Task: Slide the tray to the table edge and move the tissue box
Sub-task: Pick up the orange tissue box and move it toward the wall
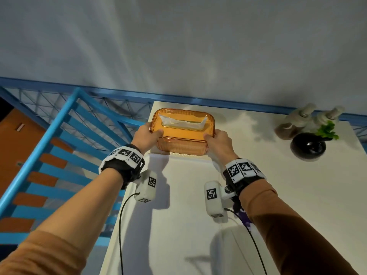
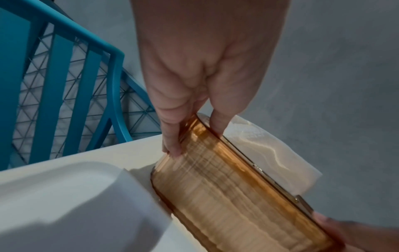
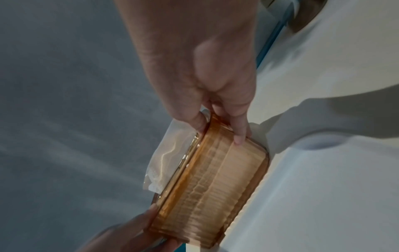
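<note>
Amber tissue box (image 1: 182, 133) at the far left corner of the white table (image 1: 278, 195), just beyond the far rim of the white tray (image 1: 178, 195). Left hand (image 1: 146, 135) and right hand (image 1: 219, 142) each clamp 1 end, thumb on the lid, fingers curled against the ribbed wall. Black vase (image 1: 307, 146) stands near the far right corner.

1. A home, by the look of it: a white table (image 1: 278, 195) stands against a plain grey wall (image 1: 178, 46)
2. On the table sit household things: an amber tissue box (image 1: 182, 132), a round black vase (image 1: 307, 145) with a green sprig, and two bottles (image 1: 297, 122) behind it
3. Left of the table runs a blue railing (image 1: 59, 126) with wire mesh – orange steps (image 1: 53, 157) show through it, so a stairwell
</note>
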Tool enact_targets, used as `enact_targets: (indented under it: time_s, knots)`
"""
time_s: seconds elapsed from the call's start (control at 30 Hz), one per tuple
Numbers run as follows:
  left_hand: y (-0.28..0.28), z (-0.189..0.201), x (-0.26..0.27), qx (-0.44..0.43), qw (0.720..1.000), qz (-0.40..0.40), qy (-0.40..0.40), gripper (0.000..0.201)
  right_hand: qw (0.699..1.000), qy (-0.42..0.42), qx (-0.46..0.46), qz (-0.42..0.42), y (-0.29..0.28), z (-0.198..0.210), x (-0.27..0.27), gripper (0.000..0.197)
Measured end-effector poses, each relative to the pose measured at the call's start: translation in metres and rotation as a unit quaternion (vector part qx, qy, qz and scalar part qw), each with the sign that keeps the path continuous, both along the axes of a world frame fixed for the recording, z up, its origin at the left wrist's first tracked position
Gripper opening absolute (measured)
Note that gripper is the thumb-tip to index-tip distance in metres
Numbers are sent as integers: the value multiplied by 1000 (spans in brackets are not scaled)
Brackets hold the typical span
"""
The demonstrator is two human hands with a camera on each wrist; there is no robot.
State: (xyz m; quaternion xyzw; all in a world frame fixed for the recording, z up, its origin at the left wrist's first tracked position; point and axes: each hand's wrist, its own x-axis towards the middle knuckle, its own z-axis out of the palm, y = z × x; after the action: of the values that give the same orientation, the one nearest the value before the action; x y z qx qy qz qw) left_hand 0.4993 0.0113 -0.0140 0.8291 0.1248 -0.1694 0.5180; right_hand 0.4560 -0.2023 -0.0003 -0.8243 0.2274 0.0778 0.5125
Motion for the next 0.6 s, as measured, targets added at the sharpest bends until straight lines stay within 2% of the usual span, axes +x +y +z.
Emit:
enact_targets:
  time_s: [0.1, 0.23, 0.43, 0.53, 0.6]
  knots:
    - [-1, 15, -12, -45, 998, -40, -27, 75, 998, -39, 28, 33, 3, -4, -1, 45]
    - [3, 7, -6, -30, 992, -93, -78, 83, 991, -95, 71, 68, 7, -6, -3, 66]
    - [1, 0, 23, -9, 992, -89, -92, 76, 991, -95, 56, 79, 3, -9, 24, 73]
    - [-2, 1, 36, 15, 992, -96, -86, 81, 992, -94, -24, 86, 0, -12, 38, 78]
    - [-3, 6, 47, 33, 991, -100, -89, 85, 991, -104, -34, 84, -1, -12, 48, 75]
